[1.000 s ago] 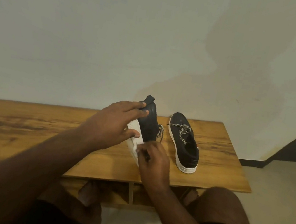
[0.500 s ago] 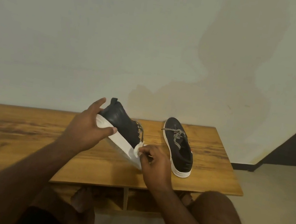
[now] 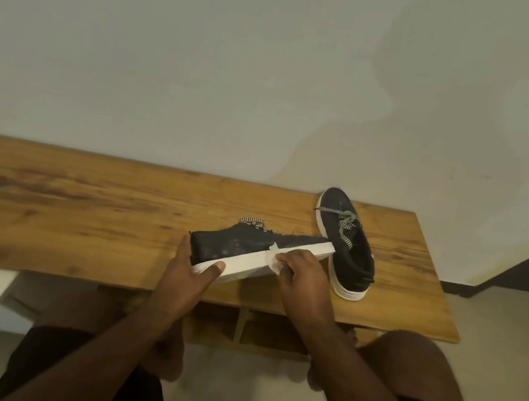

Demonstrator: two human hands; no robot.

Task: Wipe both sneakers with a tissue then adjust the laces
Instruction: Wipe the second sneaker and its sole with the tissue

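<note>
1. Left hand point(image 3: 191, 273) gripped the heel end of the held sneaker point(image 3: 249, 244), thumb pressed on the white sole edge, fingers wrapped behind the heel.
2. Right hand point(image 3: 304, 276) was closed on a white tissue point(image 3: 273, 259), pressing it against the white sole sidewall near the middle of the held sneaker.
3. The held sneaker lay tipped on its side above the counter point(image 3: 82, 206), sole facing the person, toe pointing right and just beside the second sneaker point(image 3: 348, 244). Whether the two touched could not be told.
4. The second sneaker stood upright on its sole near the counter's right end, toe toward the wall point(image 3: 277, 63), its patterned laces point(image 3: 344, 223) loosely crossed.
5. The counter was a wood-grain board set against a plain pale wall; a dark skirting strip point(image 3: 522, 269) ran along the right.
6. No brand marks or readable writing were visible on either sneaker.
7. The left half of the counter was bare wood, giving open room; the right and near edges lay close to the second sneaker.
</note>
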